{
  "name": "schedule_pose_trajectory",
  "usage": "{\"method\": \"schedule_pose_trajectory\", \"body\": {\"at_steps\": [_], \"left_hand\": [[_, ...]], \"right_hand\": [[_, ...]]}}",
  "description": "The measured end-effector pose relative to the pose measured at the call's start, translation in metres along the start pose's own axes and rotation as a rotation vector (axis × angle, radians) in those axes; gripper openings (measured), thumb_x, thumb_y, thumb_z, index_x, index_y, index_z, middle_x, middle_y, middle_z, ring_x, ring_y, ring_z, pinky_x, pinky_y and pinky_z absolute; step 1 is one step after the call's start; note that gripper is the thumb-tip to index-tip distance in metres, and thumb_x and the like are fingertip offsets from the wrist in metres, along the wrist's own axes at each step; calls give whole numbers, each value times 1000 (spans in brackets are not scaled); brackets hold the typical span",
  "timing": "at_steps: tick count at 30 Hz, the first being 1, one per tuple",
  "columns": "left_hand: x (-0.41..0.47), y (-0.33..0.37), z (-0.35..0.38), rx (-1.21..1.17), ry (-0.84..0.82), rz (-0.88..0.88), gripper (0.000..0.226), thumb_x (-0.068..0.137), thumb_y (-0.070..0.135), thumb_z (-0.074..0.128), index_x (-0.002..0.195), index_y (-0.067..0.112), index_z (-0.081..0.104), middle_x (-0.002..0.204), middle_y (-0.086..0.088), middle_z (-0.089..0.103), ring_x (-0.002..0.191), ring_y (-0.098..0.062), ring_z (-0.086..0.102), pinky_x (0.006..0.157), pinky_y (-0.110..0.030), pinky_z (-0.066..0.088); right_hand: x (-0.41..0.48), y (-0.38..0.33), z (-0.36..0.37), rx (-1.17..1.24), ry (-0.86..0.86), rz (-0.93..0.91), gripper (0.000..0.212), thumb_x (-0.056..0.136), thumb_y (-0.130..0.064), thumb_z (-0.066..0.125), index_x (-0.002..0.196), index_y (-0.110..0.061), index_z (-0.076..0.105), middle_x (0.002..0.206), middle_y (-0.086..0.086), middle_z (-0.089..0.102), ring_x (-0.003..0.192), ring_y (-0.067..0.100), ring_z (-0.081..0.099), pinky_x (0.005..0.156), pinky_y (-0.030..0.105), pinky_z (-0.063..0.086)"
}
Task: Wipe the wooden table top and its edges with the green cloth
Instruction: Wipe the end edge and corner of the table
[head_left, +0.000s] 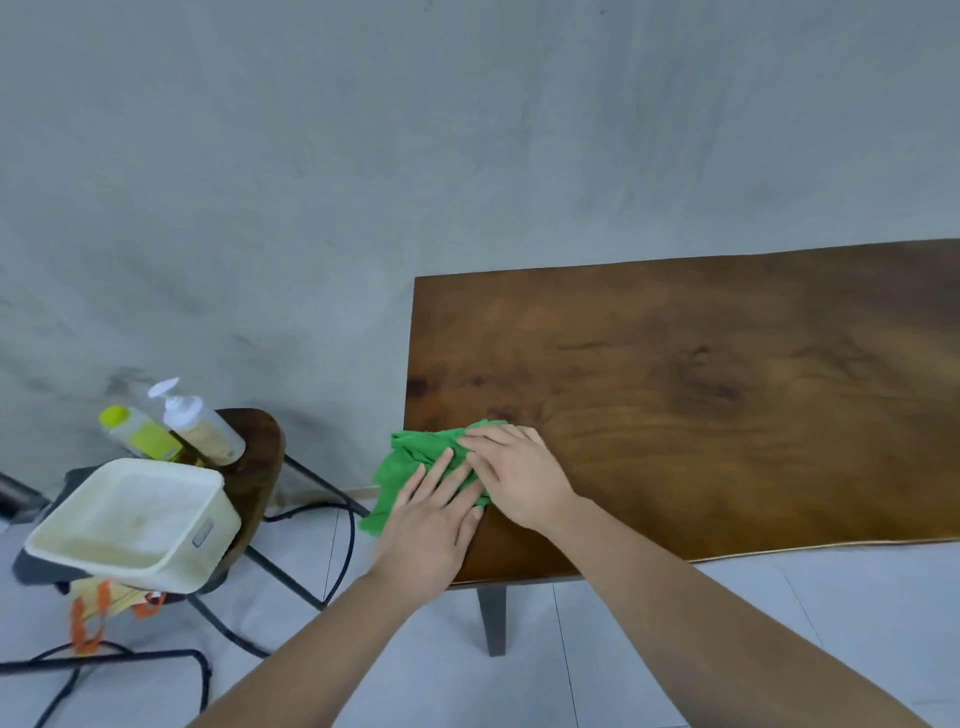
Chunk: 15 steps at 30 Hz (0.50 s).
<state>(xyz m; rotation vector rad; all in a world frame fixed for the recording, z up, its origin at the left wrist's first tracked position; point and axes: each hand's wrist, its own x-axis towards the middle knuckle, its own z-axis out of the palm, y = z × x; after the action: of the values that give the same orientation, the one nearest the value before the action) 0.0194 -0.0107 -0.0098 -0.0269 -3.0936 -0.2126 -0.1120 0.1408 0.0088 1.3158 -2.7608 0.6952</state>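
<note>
A dark brown wooden table top (701, 395) fills the right half of the view. A crumpled green cloth (413, 457) lies on its near left corner and hangs partly over the left edge. My left hand (431, 525) lies flat on the cloth at that edge, fingers spread. My right hand (514, 473) presses flat on the cloth's right part, fingers pointing left. Both palms cover much of the cloth.
To the left stands a small wooden stool (260, 467) with black metal legs, carrying a cream plastic tub (130, 525) and two bottles (202, 426). Black cables (343, 519) run over the pale tiled floor. A grey wall is behind. One dark table leg (491, 618) shows below the corner.
</note>
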Motion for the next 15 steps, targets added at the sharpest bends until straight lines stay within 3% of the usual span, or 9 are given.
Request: {"method": "schedule_pose_trajectory", "body": {"at_steps": [4,8,12,15], "left_hand": [[2,13,3,26,-21,85,61,117,53,8,177,44,20,186,15,9,173,-15,-8,139,-46,3],[15,36,9,12,-18,173,58,119,51,9,177,48,2,187,13,-9,171,-13,-19,140,-47,1],[27,58,9,-67,20,258,63,119,54,25,177,45,2,188,13,-8,172,-11,-15,141,-47,6],[21,53,9,-156,63,197,66,117,65,29,177,46,8,187,18,-5,172,-8,-10,138,-44,7]], "right_hand": [[-43,27,-15,-185,123,43,40,114,-32,53,146,-16,70,142,0,67,128,28,62,108,43,46],[-93,44,-34,-368,217,210,43,110,-40,54,134,-12,75,116,7,66,103,31,62,87,47,49],[-134,54,-49,-502,265,348,40,106,-39,53,110,-7,77,97,11,62,86,34,61,77,49,49],[-155,57,-58,-526,280,414,39,107,-40,49,89,-10,66,85,8,54,74,33,54,72,47,44]]}}
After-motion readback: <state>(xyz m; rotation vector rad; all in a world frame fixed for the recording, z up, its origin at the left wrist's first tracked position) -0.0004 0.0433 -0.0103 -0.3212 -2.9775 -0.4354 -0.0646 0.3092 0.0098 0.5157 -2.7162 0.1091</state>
